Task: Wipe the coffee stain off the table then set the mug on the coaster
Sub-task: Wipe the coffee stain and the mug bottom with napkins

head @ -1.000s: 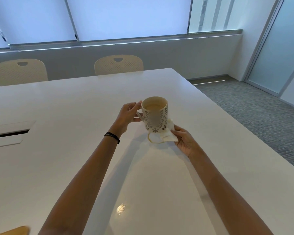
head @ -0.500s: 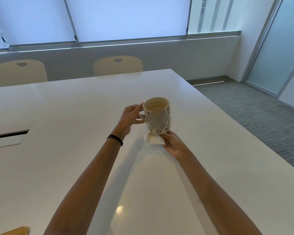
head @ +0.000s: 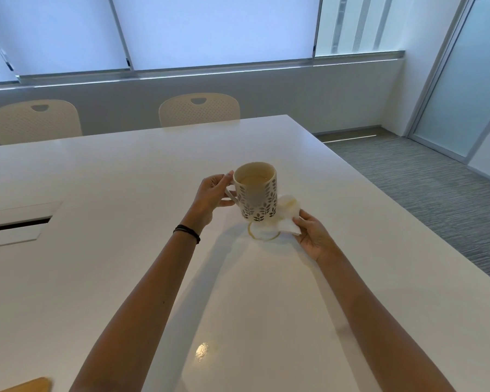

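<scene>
Coffee stain (head: pixel 262 236): a thin brown ring on the white table (head: pixel 125 193), near its right edge, partly under a crumpled tissue (head: pixel 286 219). Right hand (head: pixel 313 236) pinches the tissue's near corner between thumb and fingers. Mug (head: pixel 256 190), leaf-patterned and holding pale coffee, is lifted just above the ring; left hand (head: pixel 212 193) is closed on its handle.

Advice: keep the mug level and clear of the tissue, bunch the tissue under the fingertips, press flat, and sweep around the whole ring, since its front arc looks unwiped.

Coaster (head: pixel 30 385): probably the wooden piece at the bottom-left corner, well apart. No readable writing or brands.
</scene>
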